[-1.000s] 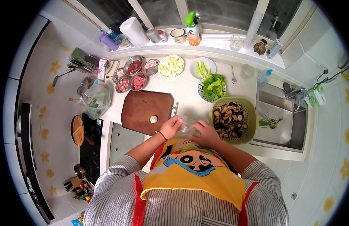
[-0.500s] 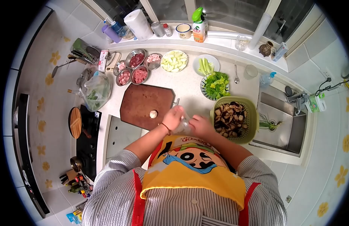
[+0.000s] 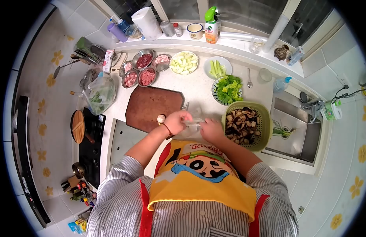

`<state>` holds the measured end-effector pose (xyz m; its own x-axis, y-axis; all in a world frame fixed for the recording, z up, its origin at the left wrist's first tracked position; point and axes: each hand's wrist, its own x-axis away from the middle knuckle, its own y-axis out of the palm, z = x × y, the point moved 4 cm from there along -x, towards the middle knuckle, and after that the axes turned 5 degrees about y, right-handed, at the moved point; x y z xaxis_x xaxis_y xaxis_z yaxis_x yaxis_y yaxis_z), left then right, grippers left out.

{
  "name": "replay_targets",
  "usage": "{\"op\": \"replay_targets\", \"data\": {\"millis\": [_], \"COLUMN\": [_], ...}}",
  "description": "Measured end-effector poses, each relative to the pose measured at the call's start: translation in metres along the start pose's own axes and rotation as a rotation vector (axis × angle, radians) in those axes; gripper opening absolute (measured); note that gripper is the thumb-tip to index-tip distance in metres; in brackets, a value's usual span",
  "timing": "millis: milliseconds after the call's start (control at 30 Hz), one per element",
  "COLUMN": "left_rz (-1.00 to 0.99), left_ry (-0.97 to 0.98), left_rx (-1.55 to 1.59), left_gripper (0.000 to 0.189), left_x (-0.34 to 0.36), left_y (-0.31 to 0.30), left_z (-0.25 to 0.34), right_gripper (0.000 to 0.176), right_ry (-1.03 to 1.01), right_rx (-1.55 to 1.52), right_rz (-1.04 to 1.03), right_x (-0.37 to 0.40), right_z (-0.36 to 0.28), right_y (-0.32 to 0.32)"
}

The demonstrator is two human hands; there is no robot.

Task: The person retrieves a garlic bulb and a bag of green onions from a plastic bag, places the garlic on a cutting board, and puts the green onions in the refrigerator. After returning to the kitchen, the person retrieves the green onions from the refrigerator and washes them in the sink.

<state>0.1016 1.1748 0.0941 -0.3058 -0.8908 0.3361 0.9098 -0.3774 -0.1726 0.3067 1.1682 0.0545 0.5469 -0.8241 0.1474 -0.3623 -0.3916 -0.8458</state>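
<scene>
A clear plastic bag stretches between my two hands above the counter's front edge. My left hand has its fingers closed on one side of it. The other side is gripped by my right hand. Left of my hands lies a brown cutting board. A whitish, round piece that looks like a garlic bulb rests on the board, close to my left wrist. Beside my right hand stands a green colander filled with cut, dark-skinned pieces, perhaps eggplant.
Several metal bowls of cut meat stand behind the board. A plate of pale green slices, a plate of green sticks and leafy greens are farther right. A sink holds scallions; a stove is left.
My left hand has shifted slightly left, toward the garlic bulb, and the bag is now drawn out between both hands. The whole view has moved a little.
</scene>
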Motion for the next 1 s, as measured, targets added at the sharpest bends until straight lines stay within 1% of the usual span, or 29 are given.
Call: {"op": "replay_targets", "data": {"millis": [33,67,100,133,167,200,233,267,300,333,400,433,467,533,567,633,667,700,733,767,833,867,900,933,967,1000], "left_rz": [-0.024,-0.048,-0.044,0.031,0.106,0.111,0.178,0.244,0.202,0.202,0.274,0.321,0.319,0.286,0.289,0.038,0.045,0.001,-0.049,-0.051,0.027,0.022,0.072,0.126,0.126,0.185], "left_ry": [0.192,0.383,0.378,0.200,0.020,0.016,0.014,0.006,-0.083,-0.086,-0.085,-0.012,-0.012,0.220,0.215,0.176,0.176,-0.033,-0.244,-0.244,-0.288,-0.294,-0.231,-0.158,-0.156,-0.150], "left_rx": [-0.411,-0.821,-0.814,-0.880,-0.941,-0.936,-1.088,-1.237,-1.273,-1.271,-1.432,-1.482,-1.477,-1.250,-1.243,-0.833,-0.833,-0.862,-0.886,-0.886,-0.363,-0.359,-0.656,-0.954,-0.957,-0.908], "left_gripper": [0.041,0.039,0.039,0.037,0.036,0.036,0.036,0.036,0.040,0.040,0.044,0.042,0.042,0.037,0.037,0.030,0.030,0.030,0.031,0.031,0.038,0.038,0.040,0.042,0.042,0.042], "left_x": [0.001,0.004,0.006,0.007,0.010,0.013,0.017,0.021,0.020,0.020,0.026,0.024,0.028,0.032,0.023,-0.006,-0.021,-0.036,-0.042,-0.042,-0.038,-0.030,-0.015,-0.007,-0.005,-0.002], "left_y": [-0.018,-0.029,-0.039,-0.052,-0.061,-0.059,-0.055,-0.049,-0.040,-0.029,-0.007,0.002,0.013,0.042,0.048,0.060,0.055,0.048,0.042,0.039,0.035,0.040,0.043,0.045,0.047,0.048], "left_z": [-0.011,-0.016,-0.016,-0.017,-0.016,-0.011,-0.003,0.001,-0.002,0.004,0.020,0.007,0.022,0.055,0.044,-0.012,-0.039,-0.075,-0.100,-0.105,-0.117,-0.103,-0.070,-0.048,-0.053,-0.063], "right_gripper": [0.026,0.026,0.020,0.015,0.015,0.016,0.017,0.017,0.019,0.020,0.021,0.022,0.022,0.020,0.020,0.017,0.017,0.017,0.017,0.017,0.024,0.024,0.031,0.037,0.037,0.043], "right_ry": [0.001,-0.003,0.017,0.037,0.030,0.015,0.000,-0.004,-0.032,-0.059,-0.038,-0.015,-0.013,-0.056,-0.058,-0.002,-0.009,0.025,0.064,0.066,0.104,0.110,0.127,0.141,0.141,0.170], "right_rx": [0.056,0.057,0.069,0.084,0.088,0.078,0.066,0.067,0.044,0.021,0.011,0.001,0.003,-0.139,-0.136,-0.256,-0.254,-0.292,-0.333,-0.334,-0.260,-0.261,-0.227,-0.193,-0.194,-0.205], "right_rz": [0.030,0.022,0.059,0.096,0.090,0.159,0.229,0.220,0.205,0.192,0.148,0.105,0.101,0.198,0.190,0.268,0.267,0.278,0.289,0.289,0.323,0.317,0.271,0.230,0.233,0.210], "right_x": [0.005,0.008,0.011,0.013,0.013,0.013,0.013,0.014,0.016,0.016,0.016,0.016,0.017,0.019,0.018,0.018,0.016,0.014,0.012,0.012,0.013,0.015,0.017,0.016,0.015,0.017], "right_z": [0.002,0.003,0.003,0.007,0.015,0.022,0.025,0.019,0.010,0.001,-0.011,-0.015,-0.017,-0.020,-0.022,-0.024,-0.023,-0.016,-0.011,-0.008,-0.003,-0.002,-0.003,-0.004,-0.005,-0.007], "right_y": [-0.005,-0.014,-0.027,-0.035,-0.037,-0.042,-0.045,-0.050,-0.055,-0.060,-0.060,-0.057,-0.054,-0.054,-0.054,-0.060,-0.059,-0.057,-0.054,-0.052,-0.049,-0.048,-0.048,-0.048,-0.049,-0.047]}}
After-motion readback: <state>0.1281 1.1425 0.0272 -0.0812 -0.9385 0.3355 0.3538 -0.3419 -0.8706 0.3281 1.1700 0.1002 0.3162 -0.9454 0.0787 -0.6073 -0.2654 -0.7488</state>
